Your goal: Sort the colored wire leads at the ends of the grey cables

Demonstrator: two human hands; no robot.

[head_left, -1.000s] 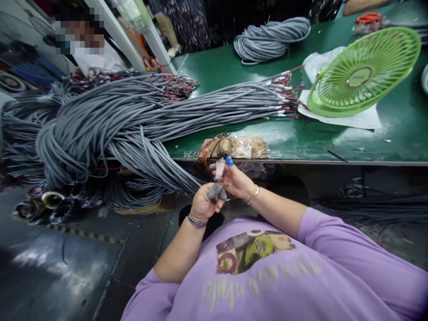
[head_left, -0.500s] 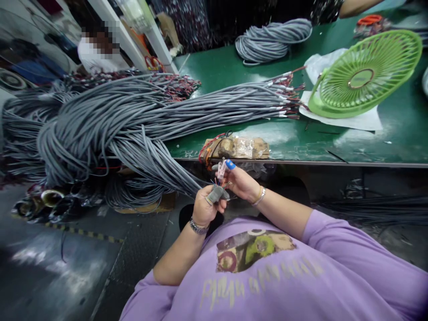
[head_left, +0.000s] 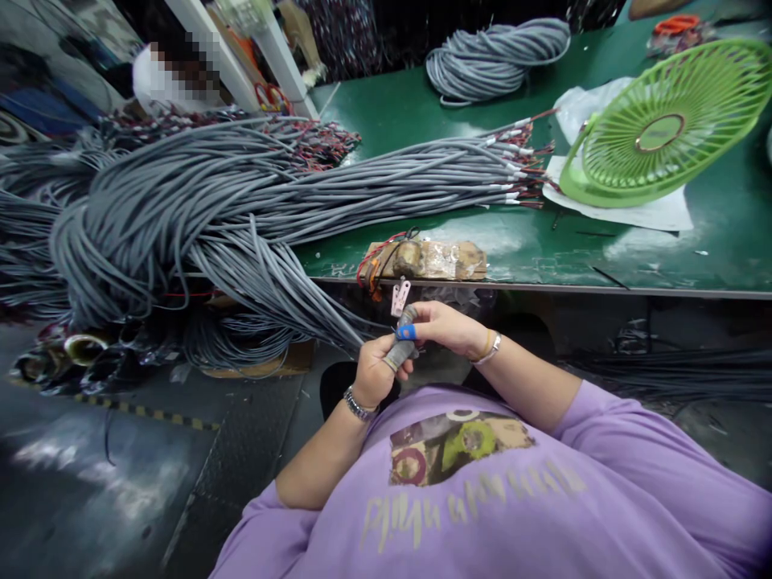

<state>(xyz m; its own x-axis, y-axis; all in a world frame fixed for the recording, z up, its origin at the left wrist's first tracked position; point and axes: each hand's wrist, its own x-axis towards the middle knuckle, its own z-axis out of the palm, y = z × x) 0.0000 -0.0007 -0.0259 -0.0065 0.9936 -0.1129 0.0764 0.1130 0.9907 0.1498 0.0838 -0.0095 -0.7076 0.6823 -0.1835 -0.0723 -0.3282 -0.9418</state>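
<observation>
1. Cable bundle (head_left: 199, 201): a mass of round, smooth, grey-jacketed cables. It fills the left half of the frame, drapes over the table edge, and lies as in the earlier frames.
2. Table (head_left: 422, 121): a flat green top with scuffed pale patches, across the upper right of the frame.
3. Fan guard (head_left: 657, 129): light green moulded plastic, circular with radial ribs. It lies tilted on white sheet at the upper right. It sits slightly higher in the frame than before because the camera has shifted.
4. Coil (head_left: 494, 60): grey cable wound in a loose ring, at the top centre on the table.
5. Block (head_left: 434, 261): brown and rectangular, wrapped in glossy tape, at the table edge.
6. Right hand (head_left: 443, 328): half a second ago its blue-tipped finger was raised near the table edge. It is now lowered, its fingertips pinched on the thin coloured wires of the cable end (head_left: 401, 342).
7. Left hand (head_left: 374, 374): closed around the same cable end, at centre frame below the table edge. The two hands are together and touching.
8. Connector (head_left: 399, 296): small, pale and flat. It now stands clear above both hands, just below the block.
9. Finger cots: blue rubber (head_left: 407, 331) on the right hand, grey (head_left: 395, 354) on the left thumb.
</observation>
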